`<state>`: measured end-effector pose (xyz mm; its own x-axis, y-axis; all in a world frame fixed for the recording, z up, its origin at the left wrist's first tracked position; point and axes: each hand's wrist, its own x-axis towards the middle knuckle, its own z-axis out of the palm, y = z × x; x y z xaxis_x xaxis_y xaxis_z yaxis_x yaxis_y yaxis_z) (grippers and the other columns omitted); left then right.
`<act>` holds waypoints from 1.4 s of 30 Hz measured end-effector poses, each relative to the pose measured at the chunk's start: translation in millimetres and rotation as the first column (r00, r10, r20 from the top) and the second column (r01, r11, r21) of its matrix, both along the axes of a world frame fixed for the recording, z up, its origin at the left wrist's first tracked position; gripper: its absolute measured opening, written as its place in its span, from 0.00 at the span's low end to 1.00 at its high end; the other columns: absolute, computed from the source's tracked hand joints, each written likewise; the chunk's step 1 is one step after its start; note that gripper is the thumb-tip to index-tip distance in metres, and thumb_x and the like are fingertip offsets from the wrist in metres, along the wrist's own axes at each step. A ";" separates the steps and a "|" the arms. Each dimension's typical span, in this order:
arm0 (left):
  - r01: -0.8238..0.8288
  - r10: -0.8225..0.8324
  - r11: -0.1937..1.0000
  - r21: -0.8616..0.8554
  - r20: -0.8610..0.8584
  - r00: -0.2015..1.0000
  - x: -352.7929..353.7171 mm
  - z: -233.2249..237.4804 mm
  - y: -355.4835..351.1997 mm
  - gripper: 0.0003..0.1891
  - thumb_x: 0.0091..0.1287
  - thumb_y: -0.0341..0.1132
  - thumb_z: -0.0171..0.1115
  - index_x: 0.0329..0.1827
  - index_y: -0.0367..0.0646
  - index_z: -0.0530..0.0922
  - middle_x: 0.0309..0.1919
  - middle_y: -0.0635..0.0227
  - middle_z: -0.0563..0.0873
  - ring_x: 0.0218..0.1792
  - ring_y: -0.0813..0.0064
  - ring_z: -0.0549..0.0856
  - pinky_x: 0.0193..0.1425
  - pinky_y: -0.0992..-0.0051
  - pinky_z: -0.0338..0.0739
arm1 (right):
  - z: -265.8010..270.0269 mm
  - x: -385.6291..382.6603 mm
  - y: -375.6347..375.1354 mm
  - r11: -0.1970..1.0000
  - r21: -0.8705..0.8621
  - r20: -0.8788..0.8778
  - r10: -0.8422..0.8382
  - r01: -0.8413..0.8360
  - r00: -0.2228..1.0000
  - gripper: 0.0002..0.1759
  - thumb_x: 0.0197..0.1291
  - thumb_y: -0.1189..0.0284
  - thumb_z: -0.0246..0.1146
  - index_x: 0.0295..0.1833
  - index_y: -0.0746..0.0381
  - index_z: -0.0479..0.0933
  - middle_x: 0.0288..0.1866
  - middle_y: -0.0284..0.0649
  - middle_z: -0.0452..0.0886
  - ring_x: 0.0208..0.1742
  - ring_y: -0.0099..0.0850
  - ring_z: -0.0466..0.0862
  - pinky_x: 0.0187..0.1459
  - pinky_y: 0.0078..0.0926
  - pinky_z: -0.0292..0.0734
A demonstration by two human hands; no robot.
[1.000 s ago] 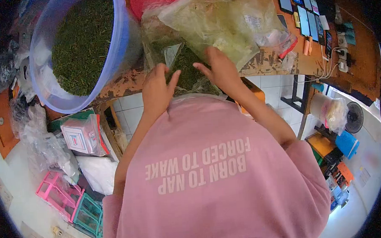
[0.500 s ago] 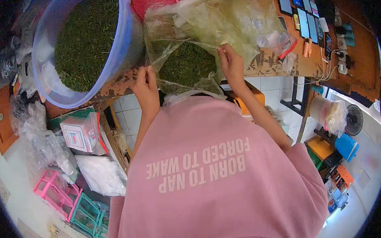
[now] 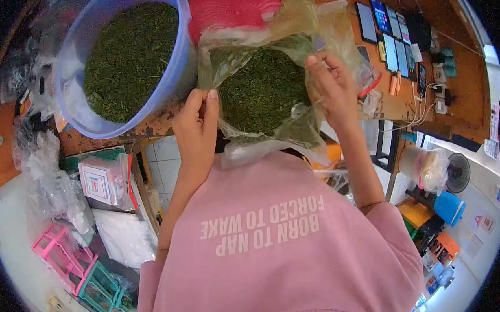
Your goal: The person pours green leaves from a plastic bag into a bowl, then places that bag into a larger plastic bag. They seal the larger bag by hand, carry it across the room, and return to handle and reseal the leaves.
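Bag (image 3: 260, 90) of green bits sits at the near edge of the tabletop (image 3: 397, 100), right in front of the person. It lies between the two hands, its top pulled wide from one to the other. Left hand (image 3: 197, 127) pinches the left edge, fingers pressed together. Right hand (image 3: 328, 90) pinches the right edge, a bit farther from the body. Blue tub (image 3: 183, 43) of the same green stands just left of the bag.

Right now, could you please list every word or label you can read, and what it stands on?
"BORN TO NAP FORCED TO WAKE": on the pink shirt, upside down in this view.
Packet label: too small to read.
Phone screens: too blurred to read.
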<state>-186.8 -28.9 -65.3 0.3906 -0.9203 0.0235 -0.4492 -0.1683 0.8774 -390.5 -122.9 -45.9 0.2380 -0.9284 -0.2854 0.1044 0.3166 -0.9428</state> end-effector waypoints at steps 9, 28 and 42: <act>-0.135 0.066 0.943 -0.305 -0.227 0.972 22.7 69.3 -12.1 0.10 0.66 0.31 0.54 0.27 0.37 0.72 0.17 0.78 0.67 0.21 0.89 0.62 0.23 0.84 0.56 | 110.0 36.7 -30.4 0.999 -0.033 0.176 0.028 -0.023 0.984 0.07 0.61 0.67 0.57 0.37 0.59 0.73 0.18 0.24 0.69 0.13 0.12 0.66 0.12 0.12 0.58; -0.329 0.371 0.805 -0.493 -0.015 0.929 39.0 40.7 3.8 0.47 0.47 0.42 0.73 0.58 0.24 0.49 0.53 0.45 0.60 0.57 0.52 0.62 0.61 0.57 0.60 | 154.6 260.9 -115.7 0.626 0.154 0.351 0.688 -0.764 0.635 0.09 0.62 0.81 0.41 0.28 0.64 0.62 0.18 0.31 0.62 0.15 0.19 0.62 0.16 0.14 0.64; -0.554 0.613 0.610 -0.567 -0.105 0.783 31.4 40.1 -24.6 0.40 0.55 0.34 0.66 0.59 0.27 0.46 0.48 0.44 0.60 0.49 0.46 0.67 0.53 0.58 0.62 | 104.5 349.6 -78.0 0.842 0.099 0.281 0.488 -0.531 0.826 0.07 0.58 0.83 0.44 0.30 0.72 0.67 0.33 0.47 0.72 0.28 0.40 0.76 0.34 0.31 0.81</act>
<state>-155.4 -53.4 -25.2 0.8087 -0.3102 0.4998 -0.5074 0.0618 0.8595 -40.9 -200.9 58.6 0.7432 -0.5994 -0.2973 0.0958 0.5351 -0.8393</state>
